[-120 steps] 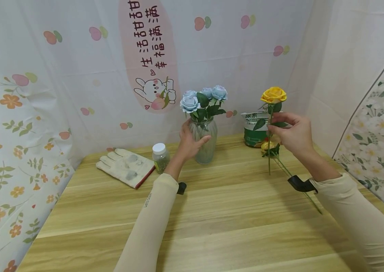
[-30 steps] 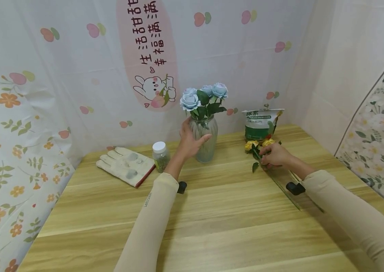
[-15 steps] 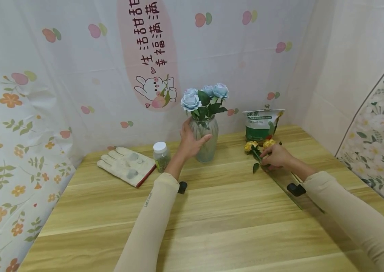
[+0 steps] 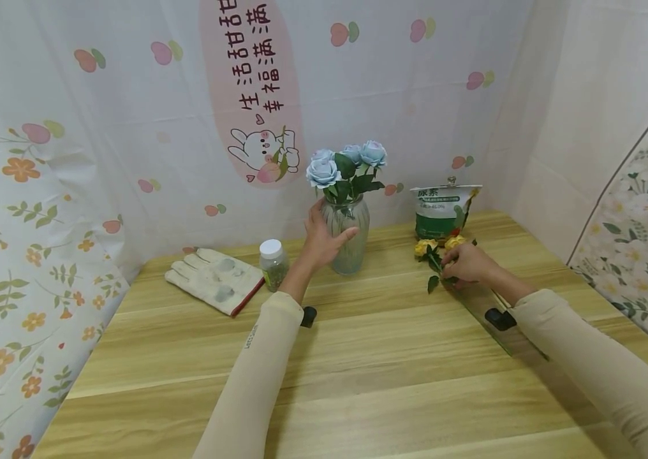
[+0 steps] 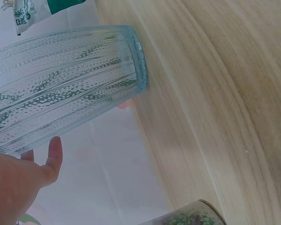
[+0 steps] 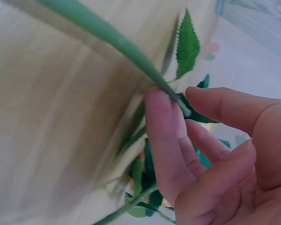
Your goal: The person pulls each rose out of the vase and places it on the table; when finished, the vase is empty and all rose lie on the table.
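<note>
My left hand (image 4: 322, 241) holds the left side of a ribbed clear glass vase (image 4: 354, 245), its thumb across the front. The vase stands upright with several light blue roses (image 4: 324, 173) in it. At the right, my right hand (image 4: 469, 264) pinches the green stem (image 6: 117, 40) of a yellow rose (image 4: 425, 247) low over the table. Another yellow rose (image 4: 455, 241) lies just beyond the hand, its stem running under the wrist. Green leaves (image 6: 187, 44) show around the fingertips in the right wrist view. The fingers behind the vase are partly hidden.
A white-and-green bag (image 4: 440, 223) with a clip on top stands behind the yellow roses. Left of the vase are a white-capped jar (image 4: 273, 264) and a cream work glove (image 4: 215, 280). Printed cloth (image 4: 175, 146) hangs behind the wooden table (image 4: 324, 382).
Four seconds ago the right hand held a yellow rose upright; by one second ago that rose was down near the table beside the other. Since then, little has moved. The left hand stays on the vase.
</note>
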`<state>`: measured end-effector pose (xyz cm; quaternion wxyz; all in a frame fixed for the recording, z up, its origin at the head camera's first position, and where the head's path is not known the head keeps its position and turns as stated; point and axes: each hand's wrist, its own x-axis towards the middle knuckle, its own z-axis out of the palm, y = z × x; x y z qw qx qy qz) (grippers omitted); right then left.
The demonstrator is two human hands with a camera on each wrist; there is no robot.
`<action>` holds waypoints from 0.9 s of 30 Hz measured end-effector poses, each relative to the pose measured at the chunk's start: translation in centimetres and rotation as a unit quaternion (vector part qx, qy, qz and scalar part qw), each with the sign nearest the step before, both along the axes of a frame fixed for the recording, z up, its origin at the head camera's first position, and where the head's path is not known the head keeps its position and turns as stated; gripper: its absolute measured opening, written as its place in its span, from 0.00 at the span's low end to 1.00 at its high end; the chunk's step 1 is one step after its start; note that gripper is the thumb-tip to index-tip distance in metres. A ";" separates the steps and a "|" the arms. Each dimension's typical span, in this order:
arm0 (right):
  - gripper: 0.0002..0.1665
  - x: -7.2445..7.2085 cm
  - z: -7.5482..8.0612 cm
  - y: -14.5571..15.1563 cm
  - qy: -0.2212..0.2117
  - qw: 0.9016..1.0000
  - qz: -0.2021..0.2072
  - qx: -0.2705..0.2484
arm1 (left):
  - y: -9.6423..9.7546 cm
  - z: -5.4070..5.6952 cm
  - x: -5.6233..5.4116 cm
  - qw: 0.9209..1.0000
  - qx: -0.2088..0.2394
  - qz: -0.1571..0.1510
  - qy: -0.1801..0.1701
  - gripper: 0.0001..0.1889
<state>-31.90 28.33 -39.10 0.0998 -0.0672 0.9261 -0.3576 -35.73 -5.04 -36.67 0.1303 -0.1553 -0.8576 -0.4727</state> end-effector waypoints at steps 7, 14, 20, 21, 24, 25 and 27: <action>0.23 0.5 1.2 -0.4 0.021 1.000 0.007 0.004 | 0.1 -0.1 -0.1 1.000 0.003 -0.003 0.004 0.52; 0.23 1.1 2.7 -2.0 0.047 0.998 0.035 0.008 | 0.0 -0.1 -0.1 1.000 0.006 0.000 0.001 0.52; 0.22 1.4 4.3 -4.0 0.055 0.997 0.049 -0.004 | -0.1 0.1 -0.2 1.000 0.002 0.006 0.001 0.53; 0.21 1.4 4.7 -4.3 0.057 0.997 0.047 -0.006 | -0.1 0.1 -0.2 1.000 0.000 0.005 0.001 0.52; 0.21 1.3 5.8 -5.2 0.062 0.997 0.037 -0.022 | 0.0 0.0 -0.1 1.000 0.004 -0.002 0.003 0.52; 0.20 1.2 6.2 -5.6 0.067 0.997 0.037 -0.032 | 0.0 0.0 -0.1 1.000 0.005 -0.001 0.002 0.52; 0.20 1.2 7.0 -6.4 0.077 0.995 0.039 -0.043 | 0.0 -0.1 -0.1 1.000 0.008 0.003 -0.001 0.52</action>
